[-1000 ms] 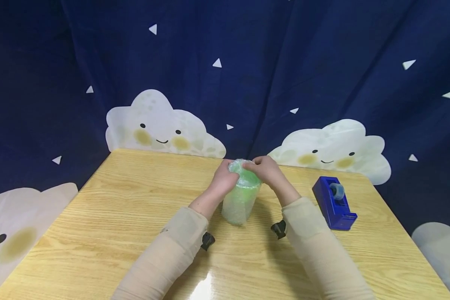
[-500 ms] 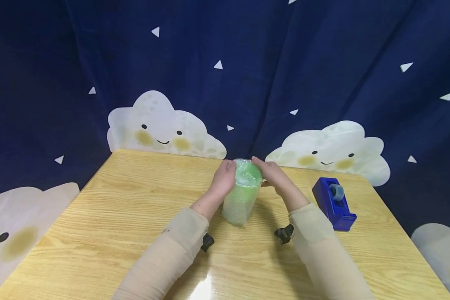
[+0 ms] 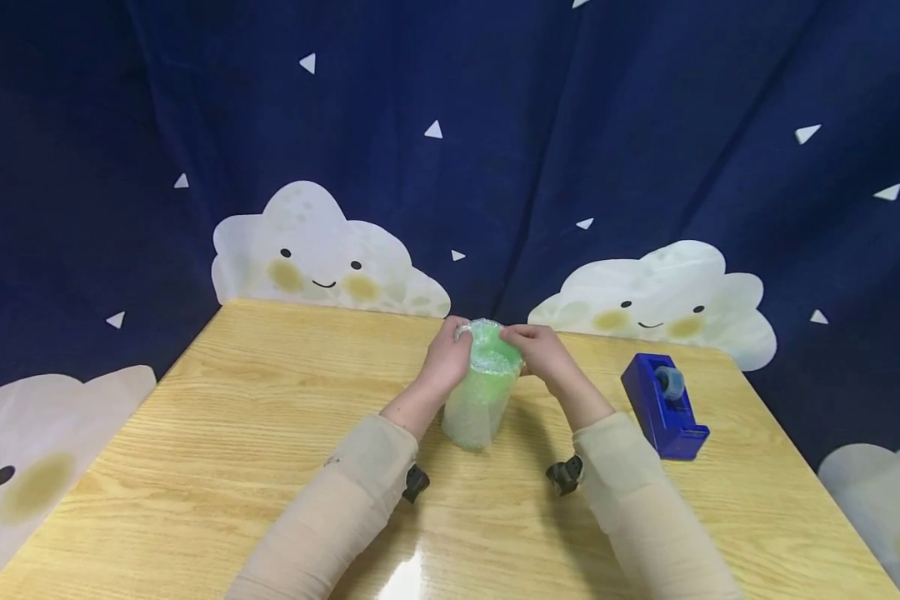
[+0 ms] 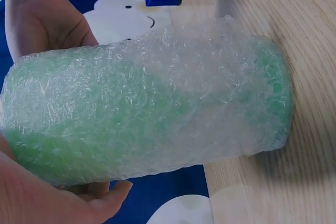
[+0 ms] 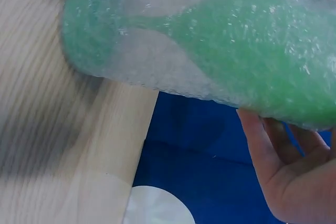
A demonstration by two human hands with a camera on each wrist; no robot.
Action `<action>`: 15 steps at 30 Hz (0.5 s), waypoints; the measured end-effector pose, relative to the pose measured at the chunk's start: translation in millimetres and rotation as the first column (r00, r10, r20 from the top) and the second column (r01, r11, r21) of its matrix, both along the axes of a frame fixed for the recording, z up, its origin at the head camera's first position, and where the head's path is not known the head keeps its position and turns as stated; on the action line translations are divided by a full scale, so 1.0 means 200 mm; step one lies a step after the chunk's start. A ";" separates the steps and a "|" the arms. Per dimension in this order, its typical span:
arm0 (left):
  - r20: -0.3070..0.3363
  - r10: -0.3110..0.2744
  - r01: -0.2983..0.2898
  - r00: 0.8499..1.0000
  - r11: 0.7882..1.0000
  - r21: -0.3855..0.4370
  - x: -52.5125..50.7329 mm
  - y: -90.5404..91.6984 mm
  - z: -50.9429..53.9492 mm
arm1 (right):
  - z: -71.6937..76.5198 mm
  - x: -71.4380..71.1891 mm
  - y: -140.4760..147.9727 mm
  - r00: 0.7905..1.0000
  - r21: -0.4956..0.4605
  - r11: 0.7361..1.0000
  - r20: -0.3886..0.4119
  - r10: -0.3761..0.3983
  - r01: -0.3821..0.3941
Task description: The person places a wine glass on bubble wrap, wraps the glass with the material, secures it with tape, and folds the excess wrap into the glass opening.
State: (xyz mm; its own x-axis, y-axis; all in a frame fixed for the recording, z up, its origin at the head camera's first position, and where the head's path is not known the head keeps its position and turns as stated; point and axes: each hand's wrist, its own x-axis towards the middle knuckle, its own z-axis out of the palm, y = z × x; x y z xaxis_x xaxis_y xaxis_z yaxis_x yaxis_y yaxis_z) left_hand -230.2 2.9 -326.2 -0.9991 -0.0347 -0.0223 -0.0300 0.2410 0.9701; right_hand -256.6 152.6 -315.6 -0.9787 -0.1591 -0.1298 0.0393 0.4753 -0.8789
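Observation:
A green stemmed glass (image 5: 231,51) stands upright, wrapped in bubble wrap (image 4: 220,72). Through the wrap its bowl, thin stem and round foot show in the right wrist view. My left hand (image 3: 446,362) grips the upper left side of the wrapped glass (image 3: 480,408), thumb near the rim and fingers mostly behind. On the opposite side, my right hand (image 3: 546,357) pinches the wrap at the top edge with its thumb and index finger. Its other fingers (image 5: 257,140) curl along the wrapped side. The head view shows the wrap gathered around the top.
A blue tape dispenser (image 3: 663,408) with a roll of clear tape (image 3: 671,383) stands on the right of the wooden table (image 3: 285,392). Behind the table's far edge hangs a dark blue curtain (image 3: 390,108) printed with clouds.
My right hand's thumb lifted off the top to the right edge, then came back to pinch the rim. My left hand eased its thumb outward. The wrapped glass stays in place.

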 end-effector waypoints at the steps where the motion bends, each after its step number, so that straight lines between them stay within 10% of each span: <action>1: -0.006 0.002 -0.002 1.000 1.000 -0.002 0.00 0.00 0.00 | 0.00 0.00 0.00 1.000 -0.002 1.000 -0.011 -0.002 0.002; 9: -0.005 -0.034 0.034 0.999 0.999 -0.021 0.00 0.00 -0.03 | -0.05 0.00 0.08 0.993 -0.014 0.993 -0.021 0.120 -0.120; 15: -0.032 -0.078 0.077 0.996 0.996 -0.043 -0.01 -0.03 -0.03 | -0.07 0.06 0.15 0.907 -0.037 0.910 -0.107 0.407 -0.412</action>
State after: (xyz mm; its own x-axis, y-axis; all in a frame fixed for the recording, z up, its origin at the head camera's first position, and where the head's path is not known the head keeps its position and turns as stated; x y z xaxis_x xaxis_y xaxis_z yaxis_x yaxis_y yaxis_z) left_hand -231.9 -4.0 -332.4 -0.9990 0.0427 0.0107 0.0223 0.2815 0.9593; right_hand -245.2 182.3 -329.9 -0.8331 -0.5528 -0.0183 -0.2327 0.3803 -0.8951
